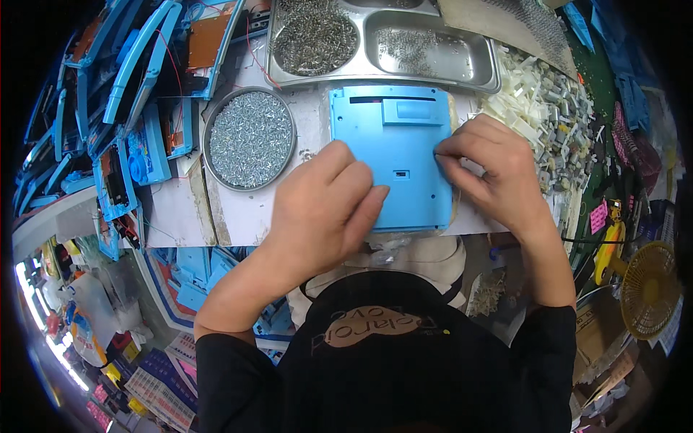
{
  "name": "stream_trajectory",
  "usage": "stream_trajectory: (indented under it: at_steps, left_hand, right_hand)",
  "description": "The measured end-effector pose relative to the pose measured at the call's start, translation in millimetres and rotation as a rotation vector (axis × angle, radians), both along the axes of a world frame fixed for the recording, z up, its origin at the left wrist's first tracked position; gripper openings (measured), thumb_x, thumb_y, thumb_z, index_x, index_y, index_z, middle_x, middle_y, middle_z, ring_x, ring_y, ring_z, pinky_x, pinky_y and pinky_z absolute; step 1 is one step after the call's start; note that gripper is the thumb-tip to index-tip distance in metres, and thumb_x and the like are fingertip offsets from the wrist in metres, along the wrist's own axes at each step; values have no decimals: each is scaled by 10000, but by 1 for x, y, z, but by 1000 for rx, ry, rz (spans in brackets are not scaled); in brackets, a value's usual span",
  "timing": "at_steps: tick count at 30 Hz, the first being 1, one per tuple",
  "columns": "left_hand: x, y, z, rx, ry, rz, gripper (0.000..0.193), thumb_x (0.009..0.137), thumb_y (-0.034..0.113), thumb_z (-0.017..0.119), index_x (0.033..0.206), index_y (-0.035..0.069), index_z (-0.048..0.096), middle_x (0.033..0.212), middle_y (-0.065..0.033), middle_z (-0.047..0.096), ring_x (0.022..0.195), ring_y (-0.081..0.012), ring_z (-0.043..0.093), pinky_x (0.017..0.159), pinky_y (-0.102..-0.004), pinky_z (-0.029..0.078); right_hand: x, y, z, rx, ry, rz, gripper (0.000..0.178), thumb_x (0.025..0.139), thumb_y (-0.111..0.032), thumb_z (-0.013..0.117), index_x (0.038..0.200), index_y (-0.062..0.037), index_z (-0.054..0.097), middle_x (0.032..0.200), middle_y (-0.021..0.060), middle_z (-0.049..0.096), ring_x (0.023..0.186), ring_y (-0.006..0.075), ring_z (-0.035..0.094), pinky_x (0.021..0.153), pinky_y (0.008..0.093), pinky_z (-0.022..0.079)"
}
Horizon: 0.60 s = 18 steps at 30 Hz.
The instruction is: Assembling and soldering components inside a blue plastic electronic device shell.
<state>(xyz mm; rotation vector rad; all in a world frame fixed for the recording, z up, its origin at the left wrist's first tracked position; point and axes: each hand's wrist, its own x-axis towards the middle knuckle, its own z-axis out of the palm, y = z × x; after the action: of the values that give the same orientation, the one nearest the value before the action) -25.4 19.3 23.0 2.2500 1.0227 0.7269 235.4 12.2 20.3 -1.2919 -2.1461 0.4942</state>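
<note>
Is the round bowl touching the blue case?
Apart. The head view plainly shows a strip of white tabletop between the right rim of the round bowl and the left edge of the blue case.

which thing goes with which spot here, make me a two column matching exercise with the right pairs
1. round dish
2. right hand
3. yellow fan
4. divided metal tray

A. at the picture's right rim
B. at the right side of the blue casing
C. at the picture's top edge
D. left of the casing

Pairs: 1-D, 2-B, 3-A, 4-C
</note>
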Motion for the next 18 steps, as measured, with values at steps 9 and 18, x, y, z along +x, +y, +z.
stream_trajectory:
  at_steps: [9, 18]
  left_hand:
    - [43, 2, -17, 153, -27, -203, 183, 780, 152, 810, 930, 128, 708, 935, -17, 619, 794, -228, 587, 759, -383, 405]
    - [38, -7, -16, 325, 113, -174, 265, 764, 210, 841, 990, 136, 724, 985, -2, 643, 815, -188, 599, 794, -385, 410]
  right_hand:
    - [8, -2, 13, 34, -185, 70, 160, 768, -93, 767, 922, -63, 741, 824, 66, 674, 781, 272, 655, 679, 380, 541]
    - [21, 2, 15, 124, -43, -31, 173, 795, -65, 788, 966, -54, 765, 873, 103, 721, 787, 277, 697, 699, 350, 557]
